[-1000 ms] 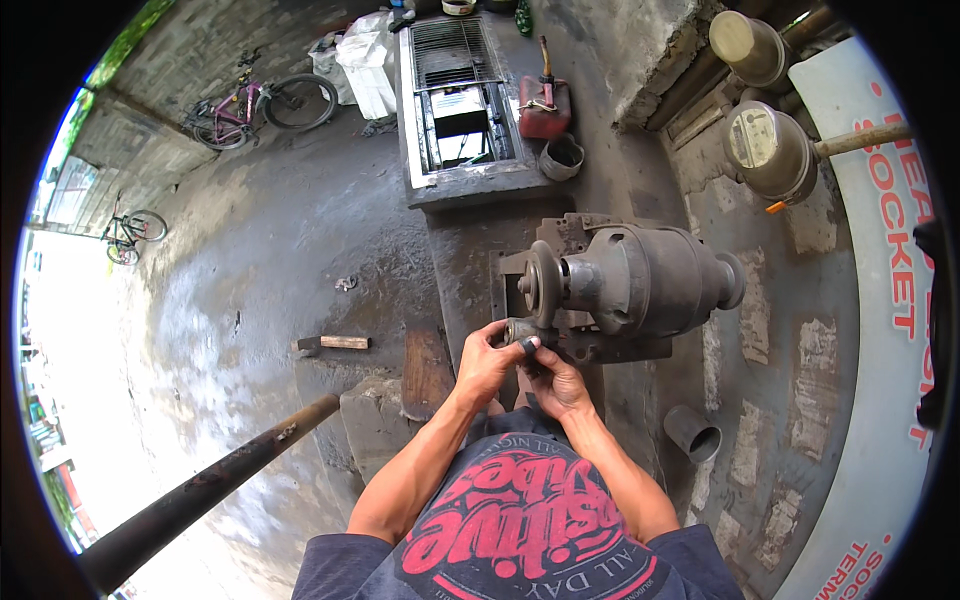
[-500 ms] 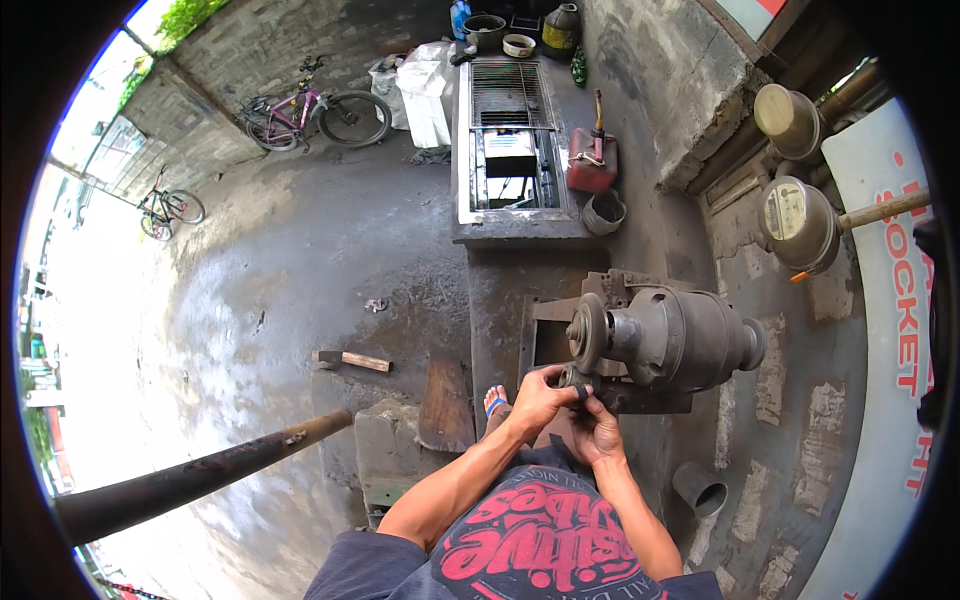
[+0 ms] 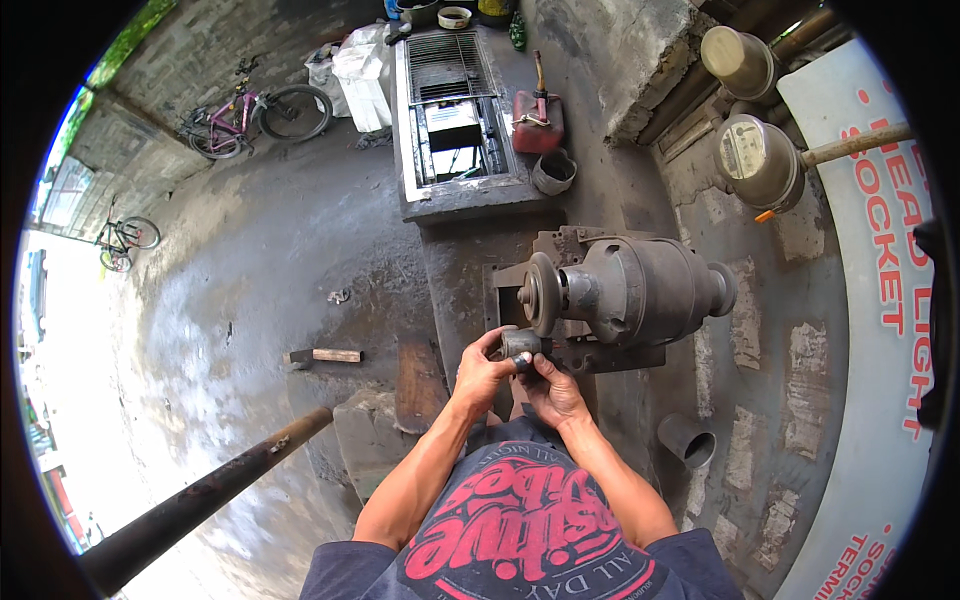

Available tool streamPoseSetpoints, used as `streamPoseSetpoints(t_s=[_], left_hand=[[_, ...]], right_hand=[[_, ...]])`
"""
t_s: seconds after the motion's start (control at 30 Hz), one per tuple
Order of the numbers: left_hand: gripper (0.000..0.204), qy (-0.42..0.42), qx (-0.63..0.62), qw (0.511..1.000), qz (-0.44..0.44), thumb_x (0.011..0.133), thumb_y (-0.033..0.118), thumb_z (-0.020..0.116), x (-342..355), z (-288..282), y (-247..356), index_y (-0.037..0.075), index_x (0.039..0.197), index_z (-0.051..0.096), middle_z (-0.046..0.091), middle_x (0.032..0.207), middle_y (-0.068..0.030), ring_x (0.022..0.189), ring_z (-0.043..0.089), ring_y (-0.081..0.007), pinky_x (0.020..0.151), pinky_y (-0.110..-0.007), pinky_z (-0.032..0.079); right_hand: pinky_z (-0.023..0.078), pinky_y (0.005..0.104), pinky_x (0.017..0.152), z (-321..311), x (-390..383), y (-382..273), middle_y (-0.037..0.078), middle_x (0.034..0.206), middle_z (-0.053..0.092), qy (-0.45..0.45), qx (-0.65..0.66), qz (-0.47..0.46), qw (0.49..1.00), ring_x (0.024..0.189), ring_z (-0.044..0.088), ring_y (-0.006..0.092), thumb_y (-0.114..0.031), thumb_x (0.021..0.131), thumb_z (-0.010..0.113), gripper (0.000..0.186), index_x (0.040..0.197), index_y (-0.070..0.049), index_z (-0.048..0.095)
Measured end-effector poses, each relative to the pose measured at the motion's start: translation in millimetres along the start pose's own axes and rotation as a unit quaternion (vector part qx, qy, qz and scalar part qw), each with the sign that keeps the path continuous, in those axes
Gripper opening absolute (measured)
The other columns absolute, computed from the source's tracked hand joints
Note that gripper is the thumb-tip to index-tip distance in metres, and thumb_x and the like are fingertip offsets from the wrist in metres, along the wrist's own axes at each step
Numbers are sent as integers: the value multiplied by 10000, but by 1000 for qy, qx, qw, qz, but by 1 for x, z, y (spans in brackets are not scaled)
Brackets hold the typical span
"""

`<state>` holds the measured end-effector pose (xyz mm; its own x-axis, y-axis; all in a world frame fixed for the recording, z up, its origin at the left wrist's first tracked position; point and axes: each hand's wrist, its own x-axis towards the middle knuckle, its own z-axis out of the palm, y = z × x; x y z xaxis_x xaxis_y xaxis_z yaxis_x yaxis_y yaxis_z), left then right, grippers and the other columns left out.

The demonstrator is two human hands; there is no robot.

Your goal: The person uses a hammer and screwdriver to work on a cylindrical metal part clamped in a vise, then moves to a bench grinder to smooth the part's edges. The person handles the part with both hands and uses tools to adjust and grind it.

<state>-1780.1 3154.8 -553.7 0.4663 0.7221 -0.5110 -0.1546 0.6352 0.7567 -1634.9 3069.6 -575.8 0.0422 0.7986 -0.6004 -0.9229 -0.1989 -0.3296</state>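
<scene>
My left hand (image 3: 484, 372) is closed around a short, grey, cylindrical metal part (image 3: 521, 342), fingers over its far side and thumb on the near side. A small dark band (image 3: 522, 362) shows at the thumb; I cannot tell whether it is wrapped on it. My right hand (image 3: 556, 394) pinches the part's right end, its fingertips partly hidden. Just beyond the part stands a grinding wheel (image 3: 541, 294), mounted on the shaft of a grey electric motor (image 3: 655, 292). The part is close to the wheel's near edge; whether they touch is unclear.
The motor sits on a rusty metal frame (image 3: 507, 290). Left of me are a hammer (image 3: 335, 355), a brown board (image 3: 417, 385) and a long dark pipe (image 3: 215, 495). Ahead, a red jug (image 3: 537, 124) and a dark pot (image 3: 554, 172) stand beside a grated pit (image 3: 407, 140).
The view has shifted, so the surroundings sit further left and higher. More of the metal part shows between my hands, which have turned it slightly and still grip it.
</scene>
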Motion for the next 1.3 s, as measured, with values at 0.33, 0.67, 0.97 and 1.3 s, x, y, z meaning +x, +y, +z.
streamPoseSetpoints(t_s=[0.33,0.67,0.97,1.3], left_hand=[[573,50,-93,993,-48,877,85,810,4,3,-6,-101,1355,553,697,1205,-139,1041,681,-162,891,-273,551],[501,31,-44,998,-38,841,62,827,7,38,-4,-88,1274,624,737,1098,-112,981,676,-153,880,-277,531],[531,23,-92,995,15,866,31,786,6,5,-8,-84,1338,569,718,1172,-117,1069,676,-168,949,-302,530],[598,3,-61,998,-7,811,-8,825,16,36,-23,-70,1356,586,691,1247,-117,1107,641,-167,982,-286,489]], right_hand=[[561,306,824,5,6,-2,39,1094,740,10,-42,-34,999,996,691,158,-121,914,783,287,1183,-65,701],[545,300,843,-15,-8,-16,39,1081,741,29,8,-42,999,973,687,164,-139,893,803,286,1154,-65,713],[561,327,905,-7,11,-4,55,1107,706,-7,-19,-6,1000,1018,676,186,-69,868,797,364,1203,-48,655],[542,346,997,-33,-4,-27,95,1126,735,-19,8,-23,1000,1067,690,220,-62,882,771,321,1188,-10,688]])
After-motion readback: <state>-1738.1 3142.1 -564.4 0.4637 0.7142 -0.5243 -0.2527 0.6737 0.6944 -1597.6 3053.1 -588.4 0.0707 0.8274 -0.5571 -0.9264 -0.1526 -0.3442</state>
